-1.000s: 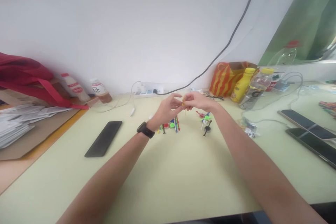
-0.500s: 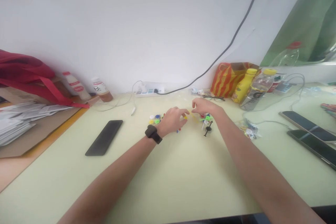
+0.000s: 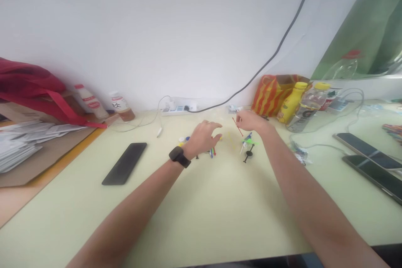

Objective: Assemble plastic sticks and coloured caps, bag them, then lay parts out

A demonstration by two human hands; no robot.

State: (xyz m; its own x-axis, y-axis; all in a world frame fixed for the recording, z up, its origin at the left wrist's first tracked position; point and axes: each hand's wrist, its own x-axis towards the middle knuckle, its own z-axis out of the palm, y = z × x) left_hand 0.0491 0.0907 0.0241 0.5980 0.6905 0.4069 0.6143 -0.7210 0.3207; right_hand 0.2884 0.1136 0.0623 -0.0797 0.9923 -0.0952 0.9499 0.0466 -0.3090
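Observation:
My left hand (image 3: 202, 139), with a black watch (image 3: 180, 156) on its wrist, hovers low over the middle of the table. Its thumb and forefinger are apart, and nothing shows between them. Beneath and beside it lie small coloured plastic pieces (image 3: 212, 152), partly covered by the hand. In a pinch, my right hand (image 3: 250, 120) holds a thin red stick (image 3: 238, 127) that slants down. A yellow stick (image 3: 231, 140) lies between the hands. Just below the right hand are a green plastic piece (image 3: 250, 141) and a black rod with a disc (image 3: 249, 153).
A black phone (image 3: 124, 164) lies to the left, and two more phones (image 3: 370, 150) lie far right. Along the wall stand bottles (image 3: 122, 106), a power strip (image 3: 179, 108) and a striped bag (image 3: 266, 94). Papers (image 3: 21, 150) are stacked at the left edge.
My right hand has shifted to the right and up, and the red stick now shows in its fingers. The left hand has drawn slightly left, with thumb and forefinger still apart.

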